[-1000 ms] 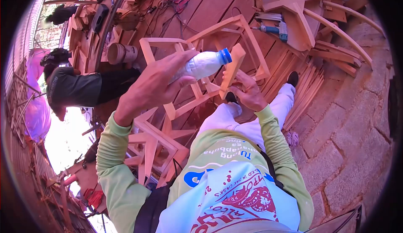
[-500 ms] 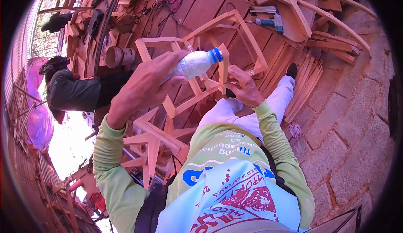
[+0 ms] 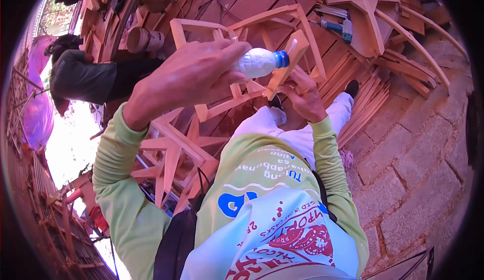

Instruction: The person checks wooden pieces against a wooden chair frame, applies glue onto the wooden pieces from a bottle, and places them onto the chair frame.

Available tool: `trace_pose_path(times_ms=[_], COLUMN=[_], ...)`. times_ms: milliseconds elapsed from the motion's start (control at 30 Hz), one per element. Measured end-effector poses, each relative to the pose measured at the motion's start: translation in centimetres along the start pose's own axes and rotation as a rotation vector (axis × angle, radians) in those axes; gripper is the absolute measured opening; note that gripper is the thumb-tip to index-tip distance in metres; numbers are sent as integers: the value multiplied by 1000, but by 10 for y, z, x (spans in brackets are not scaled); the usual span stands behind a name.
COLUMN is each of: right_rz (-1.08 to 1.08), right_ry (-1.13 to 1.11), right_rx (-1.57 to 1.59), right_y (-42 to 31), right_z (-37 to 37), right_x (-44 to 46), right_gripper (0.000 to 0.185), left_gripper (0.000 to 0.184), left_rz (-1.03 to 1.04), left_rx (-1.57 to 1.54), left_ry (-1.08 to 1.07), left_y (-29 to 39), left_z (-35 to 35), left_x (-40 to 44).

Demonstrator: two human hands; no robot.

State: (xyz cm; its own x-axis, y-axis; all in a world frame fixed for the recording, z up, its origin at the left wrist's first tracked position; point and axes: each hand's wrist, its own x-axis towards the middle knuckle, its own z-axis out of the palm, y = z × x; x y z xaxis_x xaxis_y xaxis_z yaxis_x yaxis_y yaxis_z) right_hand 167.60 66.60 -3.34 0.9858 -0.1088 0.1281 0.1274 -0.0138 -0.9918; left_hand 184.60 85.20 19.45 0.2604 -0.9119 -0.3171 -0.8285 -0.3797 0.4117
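Note:
My left hand is closed around a plastic bottle with a blue cap and white contents, held tilted. The bottle's cap end points right, next to a short wooden piece with an angled end. A whitish streak shows on that piece's end face. My right hand grips the lower part of the wooden piece, fingers wrapped round it. Behind and below both hands stands an angular wooden frame of joined strips; whether the held piece touches it I cannot tell.
Wooden stars lie at lower left, another star at upper right near a power drill. Long wood strips lie on the floor by my foot. Another person bends at the left, near a bucket.
Both hands, with the bottle and the wooden piece, have shifted right in view. The wooden piece is now tilted more, showing its end face. The camera view has moved slightly too.

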Motion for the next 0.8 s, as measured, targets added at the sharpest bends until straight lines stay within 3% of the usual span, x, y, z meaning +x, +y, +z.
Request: trace_pose_path(times_ms=[233,633,800], right_rz=[91,49,49], right_ry=[5,-14,1], right_rx=[222,69,145], right_y=[-17,-22,-29], right_z=[1,2,2], right_x=[2,0,-3], right_gripper=[45,51,51], left_gripper=[48,46,46], left_rz=[-49,-91,-95], left_rx=[65,83,95], left_ry=[-110,-154,-161], left_y=[-1,5,10], left_z=[10,16,20], left_x=[-5,-15,-18])
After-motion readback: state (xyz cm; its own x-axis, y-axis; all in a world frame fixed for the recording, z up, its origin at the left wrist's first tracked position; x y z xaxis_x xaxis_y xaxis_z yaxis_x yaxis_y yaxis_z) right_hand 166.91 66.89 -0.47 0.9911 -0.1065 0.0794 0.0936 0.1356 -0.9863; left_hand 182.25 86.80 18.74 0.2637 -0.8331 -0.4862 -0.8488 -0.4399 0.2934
